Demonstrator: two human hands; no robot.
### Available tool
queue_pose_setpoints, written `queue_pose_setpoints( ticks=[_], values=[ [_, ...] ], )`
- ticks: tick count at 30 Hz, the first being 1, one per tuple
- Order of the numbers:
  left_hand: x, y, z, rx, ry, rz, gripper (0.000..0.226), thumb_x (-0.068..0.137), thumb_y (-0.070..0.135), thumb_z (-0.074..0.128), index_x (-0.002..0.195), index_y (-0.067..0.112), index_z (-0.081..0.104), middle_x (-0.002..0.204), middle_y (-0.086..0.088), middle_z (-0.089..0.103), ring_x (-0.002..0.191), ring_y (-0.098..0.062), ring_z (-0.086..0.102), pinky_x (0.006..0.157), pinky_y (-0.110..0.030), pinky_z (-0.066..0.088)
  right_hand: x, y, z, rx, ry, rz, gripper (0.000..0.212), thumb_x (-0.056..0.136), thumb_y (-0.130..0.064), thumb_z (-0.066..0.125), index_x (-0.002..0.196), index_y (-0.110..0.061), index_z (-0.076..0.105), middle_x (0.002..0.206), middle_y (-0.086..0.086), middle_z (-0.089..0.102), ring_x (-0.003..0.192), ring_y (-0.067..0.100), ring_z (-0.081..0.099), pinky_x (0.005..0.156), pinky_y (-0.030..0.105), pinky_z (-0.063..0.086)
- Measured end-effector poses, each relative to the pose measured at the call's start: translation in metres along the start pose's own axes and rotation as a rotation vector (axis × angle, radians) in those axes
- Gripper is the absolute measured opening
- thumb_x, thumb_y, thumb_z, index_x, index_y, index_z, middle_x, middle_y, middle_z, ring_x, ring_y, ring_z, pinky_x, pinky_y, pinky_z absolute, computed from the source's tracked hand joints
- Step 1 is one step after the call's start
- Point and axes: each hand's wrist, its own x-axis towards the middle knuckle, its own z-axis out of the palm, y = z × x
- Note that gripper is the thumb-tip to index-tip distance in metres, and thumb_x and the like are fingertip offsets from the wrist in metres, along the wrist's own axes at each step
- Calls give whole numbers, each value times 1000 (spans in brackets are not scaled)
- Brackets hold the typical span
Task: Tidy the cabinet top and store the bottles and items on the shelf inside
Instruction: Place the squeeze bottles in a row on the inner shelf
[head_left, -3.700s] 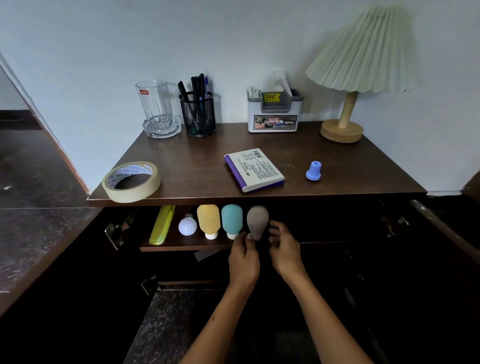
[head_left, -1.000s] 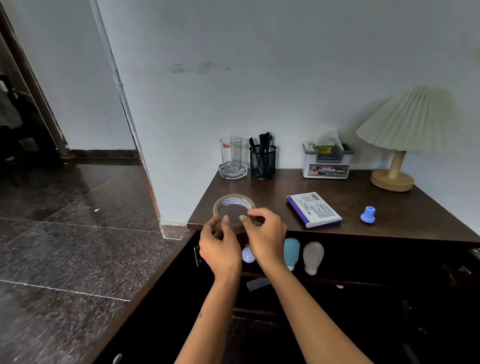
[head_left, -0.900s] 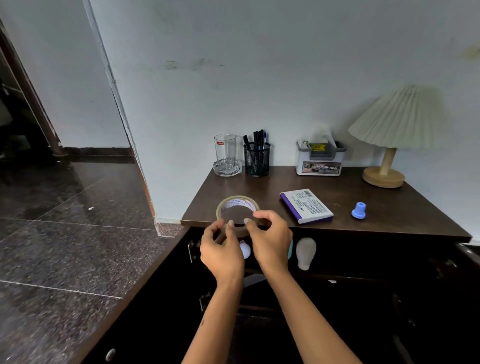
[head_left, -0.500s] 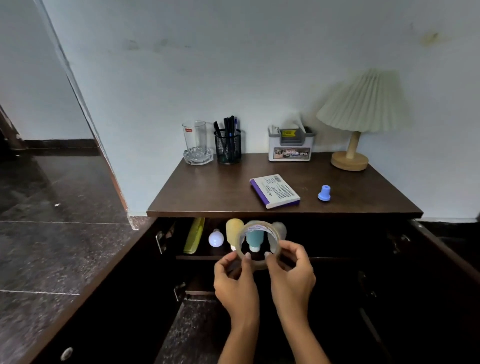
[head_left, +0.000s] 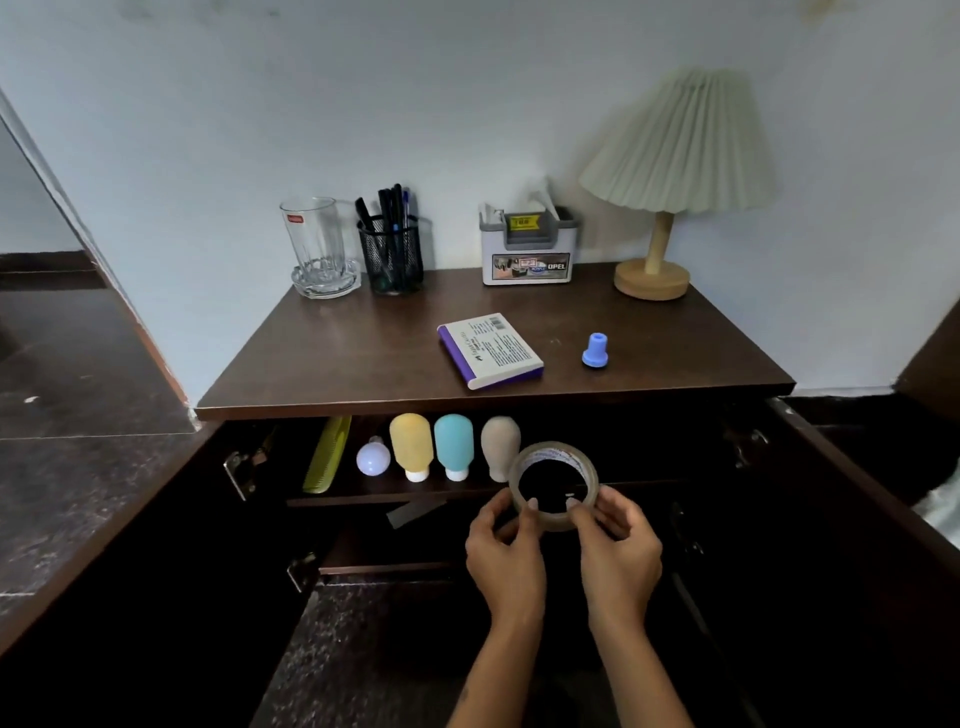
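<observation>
Tape roll (head_left: 554, 486) now shelf-level, between both hands

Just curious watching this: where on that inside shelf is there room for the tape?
Free: the dark shelf stretch right of the beige bottle, where both hands hold the tape roll. Crowded: the left part, with comb, bulb, yellow bottle, teal bottle.

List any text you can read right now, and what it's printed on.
"OPEL": white organiser box, front label.
Yellow tag on the same box: blurred.
Red mark on the glass: too small.
Purple-edged booklet: print and barcode too small.
Tape roll, held by both hands: core lettering blurred.
</observation>
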Motion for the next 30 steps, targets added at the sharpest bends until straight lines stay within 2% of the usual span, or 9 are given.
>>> queue_pose_setpoints(
  ticks=[3, 5, 7, 11, 15, 18, 21, 24, 30],
  values=[
    [5, -3, 15, 42, -49, -5, 25, 85, 18, 67, 109, 16, 64, 101, 2, 67, 88, -7, 65, 80, -24, 54, 20, 3, -3, 28, 28, 53, 30, 78, -9, 73, 107, -12, 66, 85, -7, 67, 77, -3, 60, 63, 11, 43],
    [10, -4, 25, 103, -68, -2, 23, 87, 17, 64, 110, 17, 63, 94, 9, 64, 82, 1, 61, 68, -10, 48, 34, 6, -3, 32, 49, 85, 31, 78, -7, 73, 108, -9, 66, 81, -9, 65, 75, -3, 60, 64, 11, 43],
    [16, -5, 32, 173, -88, -11, 26, 88, 11, 59, 113, 16, 62, 90, 12, 61, 83, 3, 59, 61, -5, 42, 47, 9, -1, 26, 71, 104, 31, 77, -6, 72, 108, -7, 66, 82, -6, 65, 73, -2, 59, 64, 11, 43],
    [29, -6, 43, 283, -124, -21, 38, 85, 1, 50, 120, 13, 61, 96, 4, 61, 89, -5, 58, 65, -7, 39, 69, 16, 7, -30, 95, 124, 30, 77, -4, 72, 107, -3, 66, 90, 9, 69, 70, 8, 61, 59, 9, 45],
    [40, -8, 53, 333, -138, -23, 45, 82, -5, 48, 123, 9, 59, 96, 2, 59, 92, -6, 55, 73, -12, 38, 85, 18, 19, -146, 108, 148, 32, 78, -7, 72, 108, -2, 67, 100, 14, 71, 86, 20, 64, 73, 22, 42],
    [45, -10, 56, 346, -142, -33, 45, 82, -6, 47, 123, 8, 58, 94, 3, 60, 91, -8, 56, 76, -16, 40, 94, 17, 27, -204, 104, 169, 32, 79, -8, 71, 110, -2, 67, 103, 15, 71, 91, 22, 65, 74, 21, 41],
    [48, -12, 60, 351, -136, -30, 42, 81, -6, 48, 118, 8, 61, 79, 14, 56, 91, -11, 59, 75, -20, 41, 101, 16, 32, -251, 94, 169, 32, 80, -8, 70, 111, -2, 67, 104, 16, 70, 97, 25, 66, 76, 20, 41],
    [51, -13, 63, 368, -119, -14, 40, 80, -6, 49, 115, 9, 63, 71, 19, 52, 84, -9, 57, 71, -20, 40, 107, 18, 35, -279, 81, 166, 33, 79, -9, 70, 111, -3, 66, 105, 17, 70, 99, 26, 66, 76, 21, 41],
    [55, -13, 63, 370, -115, -4, 41, 78, -6, 49, 114, 7, 63, 81, 6, 59, 87, -13, 59, 76, -24, 45, 112, 24, 40, -318, 48, 174, 34, 81, -11, 70, 114, -6, 65, 107, 15, 70, 101, 25, 65, 76, 19, 40]
  ],
)
